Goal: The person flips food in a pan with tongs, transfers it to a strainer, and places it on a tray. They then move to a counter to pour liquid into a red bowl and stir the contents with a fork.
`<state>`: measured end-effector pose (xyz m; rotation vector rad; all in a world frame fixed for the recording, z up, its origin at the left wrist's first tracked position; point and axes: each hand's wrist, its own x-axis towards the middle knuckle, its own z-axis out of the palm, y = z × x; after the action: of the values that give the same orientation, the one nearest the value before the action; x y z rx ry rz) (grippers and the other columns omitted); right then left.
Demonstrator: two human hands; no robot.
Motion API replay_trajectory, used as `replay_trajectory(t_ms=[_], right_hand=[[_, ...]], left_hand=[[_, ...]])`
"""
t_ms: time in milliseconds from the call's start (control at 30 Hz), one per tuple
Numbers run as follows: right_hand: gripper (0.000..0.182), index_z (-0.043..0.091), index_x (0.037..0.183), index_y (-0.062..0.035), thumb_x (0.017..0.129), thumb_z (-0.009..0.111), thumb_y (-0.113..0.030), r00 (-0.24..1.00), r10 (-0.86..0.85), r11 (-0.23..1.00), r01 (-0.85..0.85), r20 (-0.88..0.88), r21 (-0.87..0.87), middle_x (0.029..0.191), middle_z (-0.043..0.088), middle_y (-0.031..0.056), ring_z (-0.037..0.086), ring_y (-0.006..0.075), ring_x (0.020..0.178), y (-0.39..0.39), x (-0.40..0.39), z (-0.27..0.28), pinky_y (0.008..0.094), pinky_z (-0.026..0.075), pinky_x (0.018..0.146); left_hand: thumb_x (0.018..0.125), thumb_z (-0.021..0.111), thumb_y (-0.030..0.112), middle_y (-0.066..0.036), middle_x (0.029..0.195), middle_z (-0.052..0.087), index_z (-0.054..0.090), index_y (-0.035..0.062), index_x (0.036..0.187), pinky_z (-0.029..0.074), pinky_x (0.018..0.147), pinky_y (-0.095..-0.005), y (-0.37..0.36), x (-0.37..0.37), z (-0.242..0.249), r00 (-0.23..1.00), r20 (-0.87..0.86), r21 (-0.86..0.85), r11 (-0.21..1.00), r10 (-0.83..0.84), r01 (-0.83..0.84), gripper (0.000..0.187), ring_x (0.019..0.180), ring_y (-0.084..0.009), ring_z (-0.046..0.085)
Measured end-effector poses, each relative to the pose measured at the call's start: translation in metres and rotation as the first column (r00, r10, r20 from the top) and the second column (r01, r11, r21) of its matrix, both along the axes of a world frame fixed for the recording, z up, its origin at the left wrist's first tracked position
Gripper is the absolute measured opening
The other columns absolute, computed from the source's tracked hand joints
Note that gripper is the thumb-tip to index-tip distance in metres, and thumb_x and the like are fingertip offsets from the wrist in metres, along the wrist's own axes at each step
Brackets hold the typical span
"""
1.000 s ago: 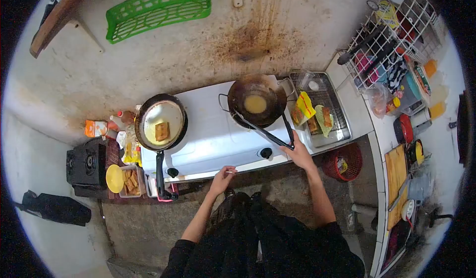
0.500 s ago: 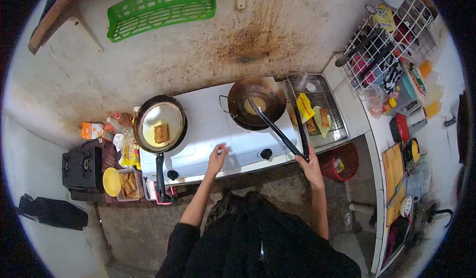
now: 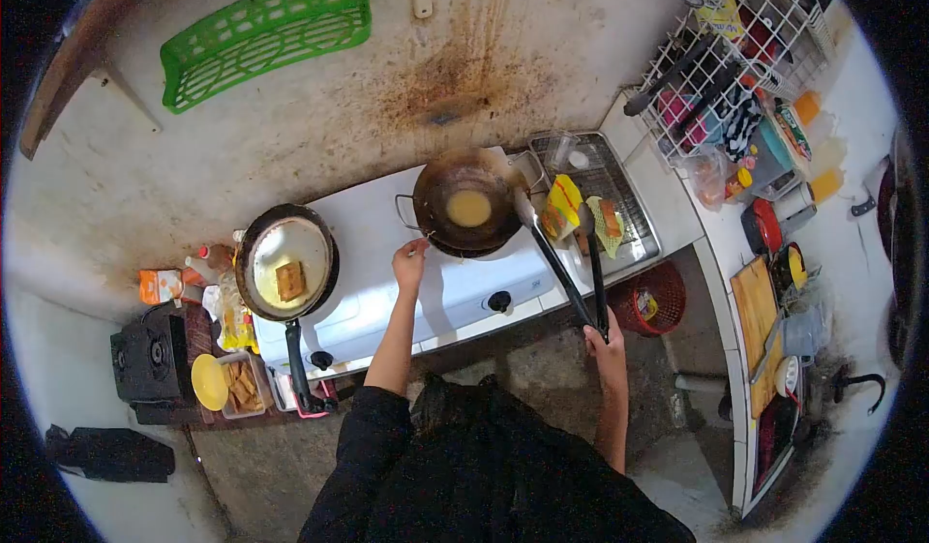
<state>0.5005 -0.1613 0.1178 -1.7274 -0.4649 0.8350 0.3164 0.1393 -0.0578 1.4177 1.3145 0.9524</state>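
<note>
While the white stove (image 3: 377, 243) fills the centre of the frame, the wire tray (image 3: 631, 170) adjoins it at centre right. The wok (image 3: 460, 167) holds pale liquid, with no solid piece visible in it. One browned piece (image 3: 289, 281) lies in the frying pan (image 3: 266, 251), centre left, not lifted out; its underside cannot be inspected. Several browned pieces (image 3: 239, 380) are already in the plastic box (image 3: 259, 408), lower left, and another (image 3: 610, 216) rests at the tray. How many remain uncooked cannot be told.

Black-handled tongs (image 3: 558, 273) stand spread right of the wok, gripping no food. The right hand (image 3: 608, 351) grasps their joined end. The left hand (image 3: 410, 264) is near the wok's left handle, fingers drawn together; whether they pinch anything cannot be told.

Obstructions noted: the yellow packet (image 3: 564, 197) partly covers the tray's contents, close beside the tongs. Smallest item: the black knob (image 3: 499, 301), stove front.
</note>
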Motion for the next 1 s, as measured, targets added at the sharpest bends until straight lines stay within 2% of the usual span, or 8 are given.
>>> replay_trajectory(t_ms=[133,200,533,633,700,867,933,1000], right_hand=[[0.055,0.033,0.123,-0.002,0.075,0.057,-0.015,0.998,-0.06,0.998,0.059,0.035,0.026,0.06,0.038,-0.0048,0.034,0.0026,0.049,-0.001,-0.003,0.001,0.0183,0.027,0.043],[0.055,0.033,0.123,-0.0017,0.075,0.056,-0.015,0.997,-0.066,0.998,0.065,0.033,0.028,0.06,0.039,-0.0048,0.034,0.0026,0.048,-0.002,-0.002,-0.002,0.0184,0.028,0.043],[0.059,0.031,0.124,-0.0019,0.074,0.059,-0.016,0.999,-0.022,0.997,0.025,-0.04,0.074,0.065,0.04,-0.0055,0.033,0.0042,0.053,0.007,-0.008,0.013,0.0179,0.027,0.046],[0.056,0.034,0.123,-0.0037,0.074,0.059,-0.016,0.998,-0.006,0.999,0.009,-0.067,0.044,0.068,0.04,-0.0062,0.034,0.0037,0.055,0.007,-0.011,0.023,0.0177,0.028,0.047],[0.056,0.035,0.122,-0.004,0.074,0.059,-0.016,0.998,0.009,0.998,-0.004,-0.065,0.068,0.07,0.042,-0.0056,0.035,0.0038,0.057,0.004,-0.01,0.019,0.0175,0.029,0.049],[0.053,0.036,0.121,-0.0044,0.074,0.059,-0.016,1.0,-0.005,0.99,0.003,0.017,0.139,0.076,0.044,-0.0041,0.038,0.0041,0.061,-0.007,-0.011,0.006,0.0176,0.032,0.052],[0.057,0.028,0.127,-0.0037,0.077,0.055,-0.013,0.998,0.026,0.995,-0.032,0.059,0.093,0.06,0.038,-0.0059,0.034,0.0028,0.049,-0.014,-0.011,0.004,0.0181,0.028,0.043],[0.057,0.03,0.126,-0.0037,0.076,0.057,-0.014,1.0,-0.011,0.997,0.009,0.028,0.075,0.068,0.042,-0.0046,0.037,0.0038,0.055,-0.021,-0.014,0.008,0.0182,0.031,0.048]], left_hand=[[0.079,0.05,0.016,-0.006,0.076,0.063,0.064,0.003,0.083,0.044,0.054,-0.0234,0.003,0.001,-0.003,0.998,-0.064,0.124,0.992,0.001,0.007,0.02,0.059,-0.0121,0.055],[0.076,0.056,0.021,-0.008,0.075,0.063,0.064,0.0048,0.083,0.045,0.066,-0.0271,0.001,0.001,0.002,0.999,-0.037,0.071,0.997,0.035,-0.033,0.02,0.071,-0.0176,0.06],[0.076,0.055,0.02,-0.009,0.073,0.062,0.063,0.0039,0.08,0.043,0.056,-0.0269,-0.055,-0.015,0.042,0.991,-0.001,0.091,0.987,0.132,-0.132,0.018,0.058,-0.0154,0.056],[0.074,0.056,0.02,-0.01,0.072,0.061,0.064,0.0056,0.077,0.042,0.054,-0.0277,-0.078,-0.016,0.039,0.993,-0.105,0.036,0.998,-0.053,0.057,0.017,0.054,-0.0161,0.055],[0.072,0.058,0.022,-0.01,0.072,0.06,0.064,0.0082,0.076,0.043,0.055,-0.0291,-0.081,-0.007,0.031,0.975,-0.18,0.203,0.965,-0.128,0.164,0.016,0.055,-0.0186,0.055],[0.07,0.06,0.023,-0.009,0.075,0.06,0.066,0.0118,0.074,0.044,0.056,-0.0331,-0.064,0.017,0.02,0.927,-0.349,0.126,0.974,-0.136,0.19,0.014,0.061,-0.0238,0.057],[0.07,0.06,0.027,-0.009,0.075,0.06,0.066,0.0114,0.076,0.044,0.056,-0.0319,-0.059,0.021,0.016,0.889,-0.455,0.292,0.936,-0.045,0.197,0.017,0.061,-0.0238,0.057],[0.07,0.06,0.027,-0.009,0.074,0.06,0.066,0.0111,0.076,0.044,0.056,-0.0326,-0.058,0.023,0.011,0.892,-0.451,0.329,0.924,-0.029,0.196,0.018,0.061,-0.0245,0.057]])
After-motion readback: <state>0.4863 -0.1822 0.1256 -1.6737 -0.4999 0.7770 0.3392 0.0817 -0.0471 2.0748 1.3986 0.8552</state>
